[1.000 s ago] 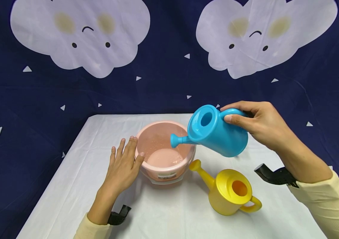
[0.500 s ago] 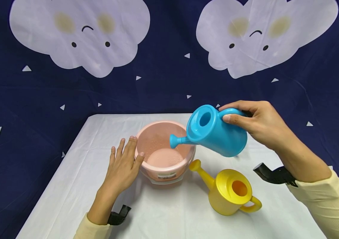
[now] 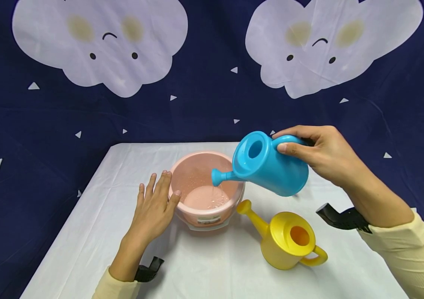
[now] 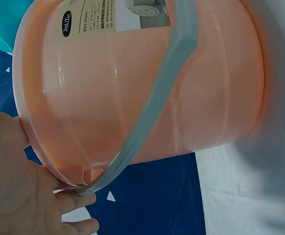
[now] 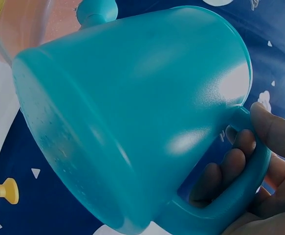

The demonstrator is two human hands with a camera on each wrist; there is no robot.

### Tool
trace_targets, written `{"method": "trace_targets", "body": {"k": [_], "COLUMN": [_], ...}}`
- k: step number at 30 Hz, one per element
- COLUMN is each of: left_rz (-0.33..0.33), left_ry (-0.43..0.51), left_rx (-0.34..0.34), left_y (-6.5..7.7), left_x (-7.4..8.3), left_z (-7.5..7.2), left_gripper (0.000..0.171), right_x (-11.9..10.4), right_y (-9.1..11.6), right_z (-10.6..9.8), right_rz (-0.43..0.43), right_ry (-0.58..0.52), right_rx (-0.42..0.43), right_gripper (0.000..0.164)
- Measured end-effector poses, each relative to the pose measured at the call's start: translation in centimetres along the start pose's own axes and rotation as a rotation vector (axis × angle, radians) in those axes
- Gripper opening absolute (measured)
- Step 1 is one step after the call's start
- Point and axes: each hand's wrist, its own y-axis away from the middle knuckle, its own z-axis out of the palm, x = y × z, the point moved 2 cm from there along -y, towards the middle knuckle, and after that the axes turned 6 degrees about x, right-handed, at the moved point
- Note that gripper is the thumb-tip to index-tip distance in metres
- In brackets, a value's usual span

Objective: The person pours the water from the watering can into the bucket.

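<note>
My right hand (image 3: 325,153) grips the handle of a blue watering can (image 3: 277,170), fingers curled through it as the right wrist view shows. The can hangs tilted, its spout (image 3: 224,177) over the pink bucket (image 3: 206,212). A thin stream of water falls from the spout and ripples show inside the bucket. My left hand (image 3: 153,209) rests with straight fingers against the bucket's left rim. In the left wrist view those fingers touch the rim beside the end of the grey bucket handle (image 4: 152,107). A yellow watering can (image 3: 286,241) stands upright below the blue one.
A white cloth (image 3: 204,265) covers the table under the bucket and the yellow can. Behind it hangs a dark blue backdrop (image 3: 212,83) with clouds and small triangles. Black wrist mounts (image 3: 344,218) stick out from both sleeves.
The blue watering can has shifted slightly left and tipped a little further. The falling water and ripples show more clearly than half a second ago. My left hand has not moved.
</note>
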Motion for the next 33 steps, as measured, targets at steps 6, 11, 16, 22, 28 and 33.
{"method": "trace_targets", "body": {"k": [6, 11, 16, 22, 28, 33], "left_rz": [-0.001, -0.001, -0.002, -0.003, -0.005, -0.008], "left_ry": [-0.005, -0.002, 0.002, 0.005, 0.003, 0.006], "left_rx": [0.0, 0.001, -0.001, 0.002, -0.002, -0.004], "left_y": [0.02, 0.03, 0.05, 0.03, 0.05, 0.08], "left_x": [0.02, 0.06, 0.12, 0.15, 0.15, 0.18], "left_z": [0.04, 0.03, 0.0, 0.02, 0.0, -0.04], "left_gripper": [0.067, 0.066, 0.066, 0.064, 0.065, 0.065], "right_x": [0.0, -0.01, 0.0, -0.03, -0.09, -0.11], "right_y": [-0.11, -0.1, -0.16, -0.06, -0.04, -0.04], "right_z": [0.03, 0.03, 0.0, -0.02, -0.05, -0.06], "right_rz": [0.001, 0.005, 0.002, 0.015, 0.011, 0.014], "right_ry": [0.0, 0.016, 0.002, 0.021, 0.017, 0.019], "right_rx": [-0.004, -0.005, -0.008, -0.011, -0.012, -0.012], "right_gripper": [0.028, 0.027, 0.029, 0.03, 0.029, 0.029]}}
